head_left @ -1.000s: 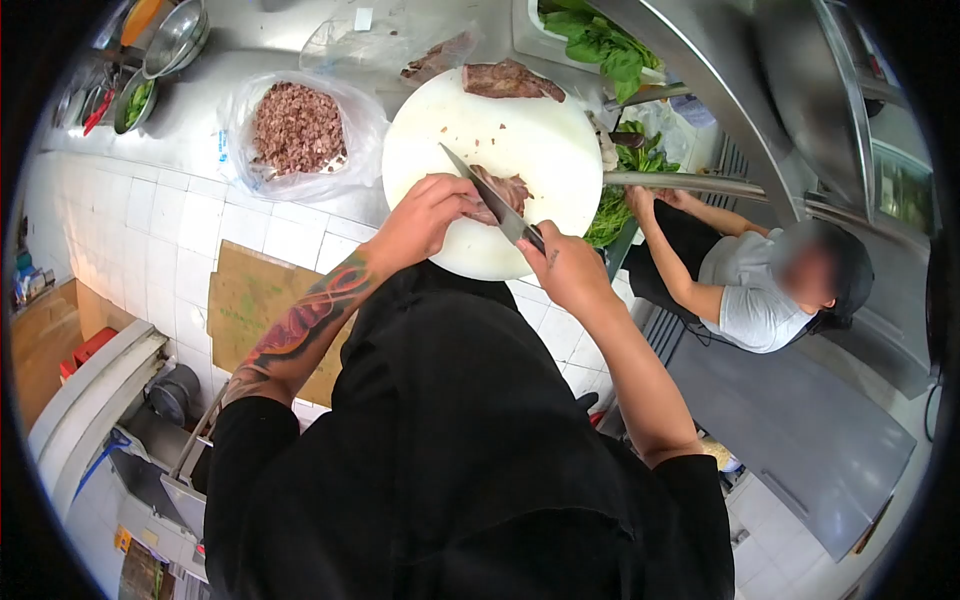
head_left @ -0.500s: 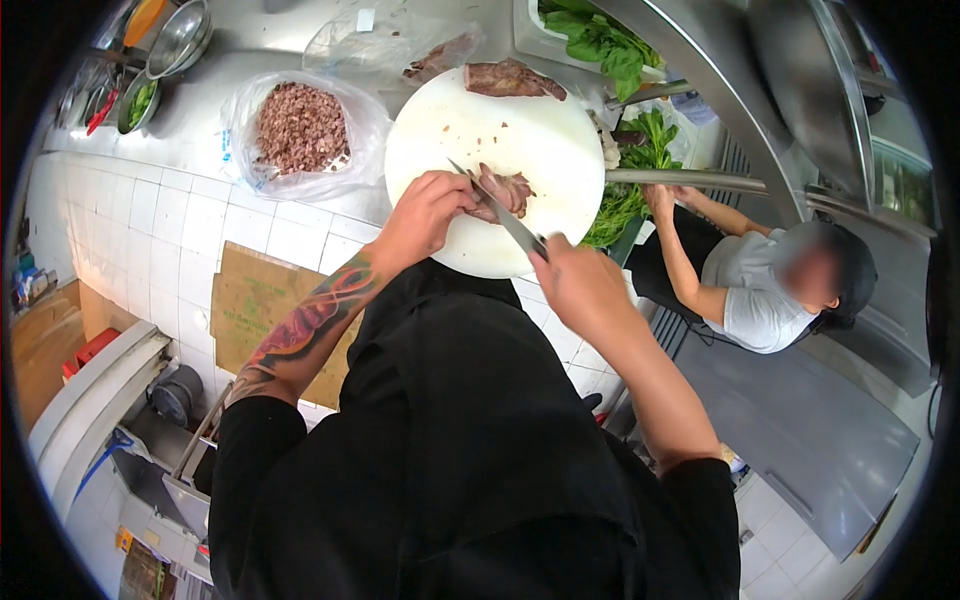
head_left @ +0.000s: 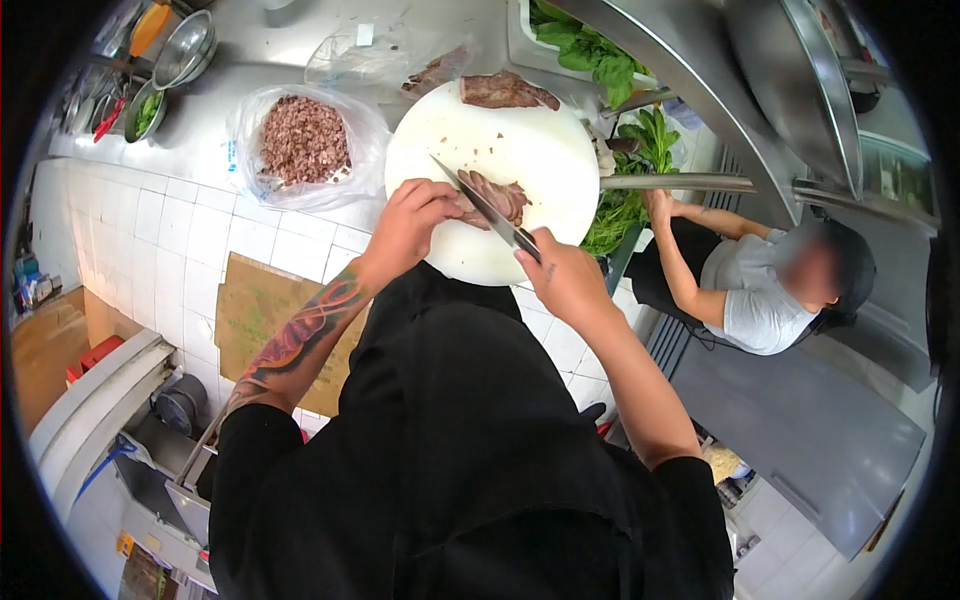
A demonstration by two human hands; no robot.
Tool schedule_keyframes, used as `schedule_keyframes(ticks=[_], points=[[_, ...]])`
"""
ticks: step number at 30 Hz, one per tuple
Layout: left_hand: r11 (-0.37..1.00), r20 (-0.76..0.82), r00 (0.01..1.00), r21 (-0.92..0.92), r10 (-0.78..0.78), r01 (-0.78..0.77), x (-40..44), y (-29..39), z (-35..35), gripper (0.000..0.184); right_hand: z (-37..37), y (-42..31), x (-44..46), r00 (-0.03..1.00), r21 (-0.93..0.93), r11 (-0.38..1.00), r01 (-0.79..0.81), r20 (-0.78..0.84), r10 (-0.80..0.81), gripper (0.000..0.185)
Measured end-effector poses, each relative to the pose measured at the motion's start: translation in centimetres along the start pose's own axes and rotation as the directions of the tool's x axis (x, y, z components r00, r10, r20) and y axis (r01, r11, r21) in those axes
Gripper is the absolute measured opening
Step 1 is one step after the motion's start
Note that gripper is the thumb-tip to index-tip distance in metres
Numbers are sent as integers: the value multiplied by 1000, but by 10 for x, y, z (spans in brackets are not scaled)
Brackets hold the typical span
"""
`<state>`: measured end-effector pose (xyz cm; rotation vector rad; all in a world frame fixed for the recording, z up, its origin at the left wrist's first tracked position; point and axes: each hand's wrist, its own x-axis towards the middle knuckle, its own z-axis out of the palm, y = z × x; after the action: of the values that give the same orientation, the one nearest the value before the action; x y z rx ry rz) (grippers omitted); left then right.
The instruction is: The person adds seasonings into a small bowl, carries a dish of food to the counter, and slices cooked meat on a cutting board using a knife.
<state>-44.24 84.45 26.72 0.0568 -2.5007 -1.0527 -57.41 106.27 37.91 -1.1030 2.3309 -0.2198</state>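
Note:
On the round white cutting board [head_left: 490, 258], partly sliced cooked meat [head_left: 508, 197] lies near the middle. My left hand [head_left: 412, 225] presses its bent fingers on the left end of that meat. In my right hand [head_left: 566, 275] is the handle of a kitchen knife [head_left: 478, 206], whose blade slants up and left across the meat, close to my left fingertips. A larger uncut piece of meat [head_left: 510, 91] rests at the far edge of the board. Small brown scraps are scattered between the two.
Left of the board, a clear plastic bag [head_left: 368, 160] holds diced meat [head_left: 305, 140]. Metal bowls [head_left: 185, 50] stand far left. Leafy greens [head_left: 615, 225] and a steel rail [head_left: 690, 182] are on the right, where another person [head_left: 750, 270] works.
The knife has shifted slightly left, and its blade now lies flatter over the meat. The slices look more fanned out. My left hand stays at the meat; the view has shifted a little.

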Motion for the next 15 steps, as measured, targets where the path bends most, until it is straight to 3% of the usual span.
schedule_keyframes(ticks=[3,8,15], points=[[998,45,998,-53,42,-39,2,6,12,37,13,16,-19,999,-74,997,-33,0,33,29],[997,75,996,51,54,-58,5,14,14,35,-13,7,-36,998,-72,997,26,-60,-31,29],[997,81,995,38,64,-67,7,15,14,29,-50,-9,-72,998,-146,989,-30,45,37,29]])
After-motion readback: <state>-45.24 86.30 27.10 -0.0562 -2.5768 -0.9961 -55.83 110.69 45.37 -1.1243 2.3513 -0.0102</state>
